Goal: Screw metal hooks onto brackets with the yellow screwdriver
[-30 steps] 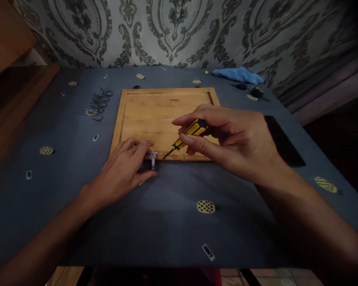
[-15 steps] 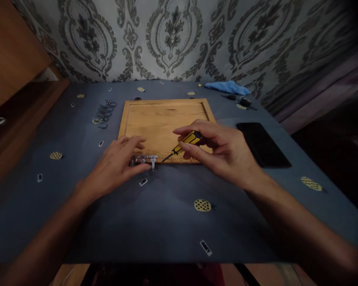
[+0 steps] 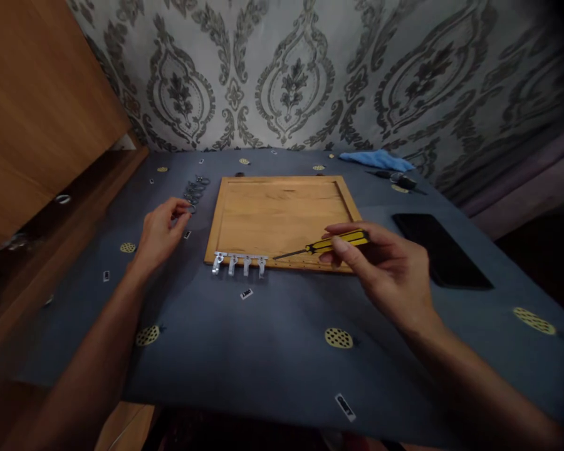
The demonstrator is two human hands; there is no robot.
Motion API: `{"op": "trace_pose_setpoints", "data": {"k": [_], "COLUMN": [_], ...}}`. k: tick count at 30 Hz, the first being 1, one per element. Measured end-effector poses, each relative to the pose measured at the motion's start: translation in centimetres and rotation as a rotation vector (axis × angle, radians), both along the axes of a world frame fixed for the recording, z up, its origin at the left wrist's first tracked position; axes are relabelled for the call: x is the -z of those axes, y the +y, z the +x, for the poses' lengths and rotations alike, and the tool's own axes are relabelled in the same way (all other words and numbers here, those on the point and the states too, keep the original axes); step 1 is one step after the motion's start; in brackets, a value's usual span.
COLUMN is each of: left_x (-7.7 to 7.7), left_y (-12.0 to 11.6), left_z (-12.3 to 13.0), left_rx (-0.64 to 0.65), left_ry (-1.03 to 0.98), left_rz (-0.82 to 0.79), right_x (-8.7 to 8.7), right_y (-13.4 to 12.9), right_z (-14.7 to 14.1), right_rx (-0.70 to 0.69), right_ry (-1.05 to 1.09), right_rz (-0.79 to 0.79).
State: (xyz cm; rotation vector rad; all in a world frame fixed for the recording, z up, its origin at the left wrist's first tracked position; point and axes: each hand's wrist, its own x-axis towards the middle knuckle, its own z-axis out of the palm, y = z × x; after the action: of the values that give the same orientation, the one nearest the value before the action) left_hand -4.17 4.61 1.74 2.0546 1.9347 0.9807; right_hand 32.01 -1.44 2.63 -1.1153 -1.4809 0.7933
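My right hand point(image 3: 390, 269) is wrapped round the yellow-and-black handle of a screwdriver point(image 3: 337, 242). The tool's thin shaft points left, its tip close to the front edge of a wooden framed board point(image 3: 272, 216). Along that edge, at the left, several silver metal hooks point(image 3: 247, 265) sit in a row, with small holes in the wood to their right. Left of the board, my left hand point(image 3: 162, 230) has its thumb and fingertips closing at the nearest hook point(image 3: 192, 208) of a loose pile of metal hooks point(image 3: 196, 190). The fingers partly hide that hook.
A black flat slab-like device point(image 3: 437, 250) lies right of the board. At the back right are a blue cloth point(image 3: 376, 160) and a dark tool point(image 3: 402, 180). Wooden furniture point(image 3: 51, 106) stands at the left, and a patterned curtain point(image 3: 291, 75) hangs behind.
My left hand has left the board's edge and reached the loose hooks. My right hand has shifted right, the screwdriver now lying flatter. The view has turned slightly left.
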Motion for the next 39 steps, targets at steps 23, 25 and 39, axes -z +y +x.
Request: {"op": "trace_pose_setpoints", "data": {"k": [23,25,39], "left_x": [4.4,4.5,6.0], "left_y": [2.3,2.9,5.7], "left_z": [-3.8,-3.8,-6.3], "left_rx": [-0.09,-0.084,-0.041], "left_ry": [0.109,0.123,0.134], "left_rz": [0.007,0.015,-0.009], "right_x": [6.4,6.4,7.1], "right_y": [5.4,4.8,4.8], "right_z": [1.5,1.7,3.2], "right_rx": [0.126,0.13,0.013], "right_ry": [-0.384,-0.429,-0.749], "right_rz": [0.254,0.326,0.662]}}
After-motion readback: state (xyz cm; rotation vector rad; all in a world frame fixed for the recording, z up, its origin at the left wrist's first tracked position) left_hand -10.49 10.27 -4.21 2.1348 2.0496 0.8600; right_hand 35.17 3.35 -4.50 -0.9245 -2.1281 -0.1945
